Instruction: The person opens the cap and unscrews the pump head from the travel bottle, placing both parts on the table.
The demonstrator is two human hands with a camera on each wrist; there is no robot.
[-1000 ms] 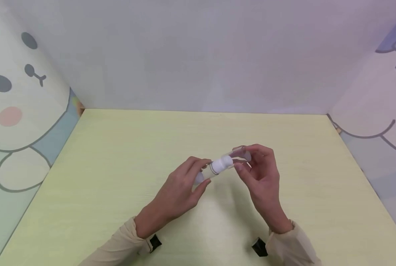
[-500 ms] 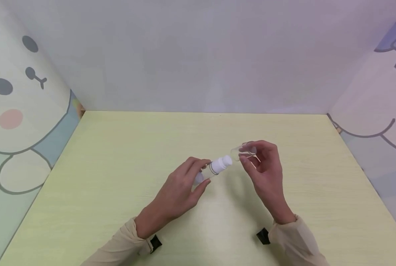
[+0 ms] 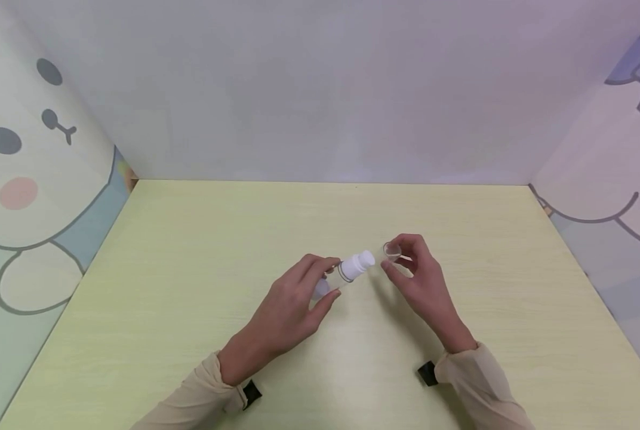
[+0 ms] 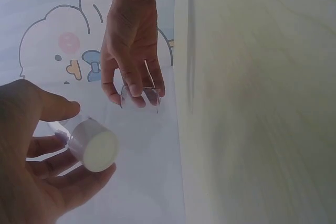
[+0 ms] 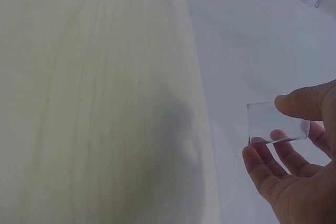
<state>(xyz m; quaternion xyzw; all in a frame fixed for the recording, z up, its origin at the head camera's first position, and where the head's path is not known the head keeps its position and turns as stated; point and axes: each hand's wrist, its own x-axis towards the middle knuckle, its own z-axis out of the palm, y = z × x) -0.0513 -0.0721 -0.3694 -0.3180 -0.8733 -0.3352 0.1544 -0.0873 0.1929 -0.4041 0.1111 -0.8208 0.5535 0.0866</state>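
Above the table [image 3: 218, 239], well short of its far edge, the left hand [image 3: 288, 307] grips the clear bottle [image 3: 347, 272] by its body, tilted, apparently to leave the white top [image 3: 366, 259] exposed toward the clear cap [image 5: 262, 120], which the right hand [image 3: 419, 280] pinches apart from it.

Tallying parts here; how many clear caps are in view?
1. The clear cap is held by the right hand, apart from the white-topped bottle in the left hand. No other cap shows.
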